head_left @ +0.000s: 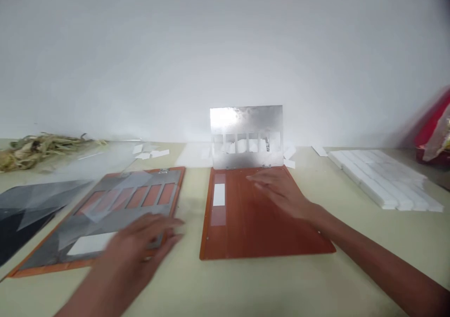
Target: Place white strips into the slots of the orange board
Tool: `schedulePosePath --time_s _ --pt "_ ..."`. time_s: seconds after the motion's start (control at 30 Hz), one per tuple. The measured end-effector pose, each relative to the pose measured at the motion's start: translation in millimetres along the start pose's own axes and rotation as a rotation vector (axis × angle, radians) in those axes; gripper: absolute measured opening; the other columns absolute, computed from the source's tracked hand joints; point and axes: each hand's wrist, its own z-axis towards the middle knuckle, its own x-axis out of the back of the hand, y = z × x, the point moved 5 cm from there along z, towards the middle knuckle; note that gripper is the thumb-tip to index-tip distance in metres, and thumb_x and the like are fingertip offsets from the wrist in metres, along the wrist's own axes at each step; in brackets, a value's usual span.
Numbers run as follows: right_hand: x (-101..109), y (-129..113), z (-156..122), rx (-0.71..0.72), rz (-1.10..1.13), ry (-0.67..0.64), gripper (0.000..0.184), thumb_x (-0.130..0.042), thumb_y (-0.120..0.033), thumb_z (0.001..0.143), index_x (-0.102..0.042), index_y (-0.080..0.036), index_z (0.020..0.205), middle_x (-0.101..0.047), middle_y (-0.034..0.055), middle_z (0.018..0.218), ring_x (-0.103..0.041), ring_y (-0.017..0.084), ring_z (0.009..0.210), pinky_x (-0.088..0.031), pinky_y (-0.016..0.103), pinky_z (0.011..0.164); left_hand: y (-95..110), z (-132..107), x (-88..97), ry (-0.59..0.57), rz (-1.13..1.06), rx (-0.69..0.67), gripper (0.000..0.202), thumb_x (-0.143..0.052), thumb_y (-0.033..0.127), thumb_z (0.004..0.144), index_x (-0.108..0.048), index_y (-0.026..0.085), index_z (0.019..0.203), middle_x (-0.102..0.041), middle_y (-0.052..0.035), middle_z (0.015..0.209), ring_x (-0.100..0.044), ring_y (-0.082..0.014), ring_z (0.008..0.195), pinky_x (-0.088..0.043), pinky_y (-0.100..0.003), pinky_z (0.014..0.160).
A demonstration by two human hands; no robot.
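My right hand (281, 190) is over the red-brown board (267, 232), fingers stretched towards the left and slightly blurred; nothing shows in them. On that board's left side a white card strip (219, 194) lies on a longer clear film strip (218, 216). A metal frame plate (246, 118) with several slots stands upright, hinged at the board's back edge. My left hand (144, 237) hovers at the right edge of a second board, its fingers smeared by motion. There a grey slotted plate (140, 209) lies flat, with clear film sheets (101, 204) and a white card stack (89, 244) on it.
White strip stacks (379, 179) lie at the right, near a red bag (434, 125). Loose white pieces (151, 154) are scattered at the back. At the left are dark sheets (24, 218) and a dried plant bundle (45, 146). A wall (176, 59) borders the table.
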Motion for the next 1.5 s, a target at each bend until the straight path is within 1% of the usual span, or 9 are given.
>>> schedulePosePath --time_s 0.03,0.13,0.47,0.67,0.8,0.97,1.17,1.33,1.5 --pt "-14.3 -7.1 10.3 0.076 -0.036 -0.098 0.035 -0.04 -0.038 0.105 -0.065 -0.031 0.129 -0.063 0.0042 0.127 -0.054 0.024 0.123 -0.045 0.046 0.105 8.5 8.4 -11.8 -0.185 0.05 -0.147 0.04 -0.046 0.046 0.095 -0.076 0.022 0.104 -0.07 -0.001 0.098 -0.068 -0.0161 0.094 -0.055 -0.027 0.085" --pt "-44.2 -16.8 32.7 0.236 -0.107 -0.26 0.039 -0.034 -0.034 0.106 -0.066 -0.025 0.127 -0.063 0.0081 0.122 -0.052 0.024 0.12 -0.044 0.045 0.105 23.0 27.5 -42.7 -0.453 0.171 -0.294 0.024 -0.056 0.028 0.095 -0.071 0.026 0.114 -0.067 -0.0056 0.109 -0.064 -0.0194 0.102 -0.055 -0.032 0.089" --pt "-68.1 -4.4 50.2 0.297 -0.172 -0.361 0.038 -0.036 -0.031 0.107 -0.073 -0.022 0.11 -0.066 0.0029 0.124 -0.047 0.023 0.111 -0.04 0.043 0.103 33.8 47.7 -81.9 -0.613 0.288 -0.461 0.024 -0.056 0.016 0.094 -0.064 0.022 0.115 -0.063 -0.0048 0.114 -0.056 -0.023 0.109 -0.047 -0.038 0.094" --pt "-70.3 -0.4 59.8 0.319 -0.183 -0.377 0.032 -0.042 -0.032 0.106 -0.071 -0.018 0.105 -0.071 0.0033 0.114 -0.05 0.022 0.107 -0.039 0.042 0.101 34.4 43.6 -101.6 -0.58 0.491 -0.67 0.03 -0.054 0.009 0.088 -0.061 0.016 0.116 -0.069 -0.0064 0.107 -0.063 -0.0234 0.097 -0.051 -0.037 0.085" --pt "-71.3 -1.7 65.0 0.346 -0.202 -0.393 0.035 -0.043 -0.032 0.106 -0.07 -0.016 0.091 -0.072 0.0042 0.096 -0.051 0.021 0.1 -0.04 0.039 0.097 38.0 39.7 -106.6 -0.411 0.607 -0.783 0.057 -0.047 -0.003 0.079 -0.048 0.012 0.135 -0.071 -0.0074 0.103 -0.068 -0.0228 0.086 -0.056 -0.034 0.071" --pt "-71.2 -1.1 64.2 0.348 -0.208 -0.401 0.035 -0.042 -0.034 0.106 -0.067 -0.017 0.087 -0.07 0.0041 0.089 -0.051 0.02 0.095 -0.04 0.037 0.093 37.2 37.7 -105.2 -0.248 0.561 -0.862 0.053 -0.042 -0.006 0.078 -0.051 0.019 0.124 -0.07 -0.009 0.104 -0.068 -0.0252 0.087 -0.059 -0.038 0.075" --pt "-69.0 0.5 62.0 0.328 -0.142 -0.442 0.038 -0.034 -0.032 0.108 -0.067 -0.019 0.093 -0.069 0.0032 0.091 -0.05 0.02 0.091 -0.039 0.038 0.094 14.7 43.6 -103.7 -0.365 0.266 -0.699 0.057 -0.038 -0.011 0.077 -0.046 0.014 0.128 -0.062 -0.0127 0.111 -0.061 -0.0246 0.096 -0.055 -0.035 0.078" --pt "-66.0 -1.4 61.3 0.296 -0.12 -0.488 0.043 -0.025 -0.035 0.109 -0.063 -0.019 0.1 -0.066 0.0059 0.095 -0.048 0.021 0.095 -0.038 0.04 0.095 -2.4 75.3 -96.2 -0.393 -0.092 -0.335 0.032 -0.044 0.009 0.097 -0.05 0.027 0.122 -0.066 0.0015 0.092 -0.062 -0.0123 0.082 -0.049 -0.022 0.073" --pt "-59.4 -0.9 61.6 0.235 -0.122 -0.434 0.033 -0.022 -0.038 0.108 -0.048 -0.017 0.106 -0.058 0.0095 0.104 -0.046 0.021 0.096 -0.039 0.04 0.096 -11.6 108.3 -102.3 -0.466 -0.291 -0.113 0.02 -0.061 0.019 0.089 -0.058 0.027 0.108 -0.073 0.0067 0.085 -0.065 -0.0107 0.073 -0.044 -0.02 0.064"
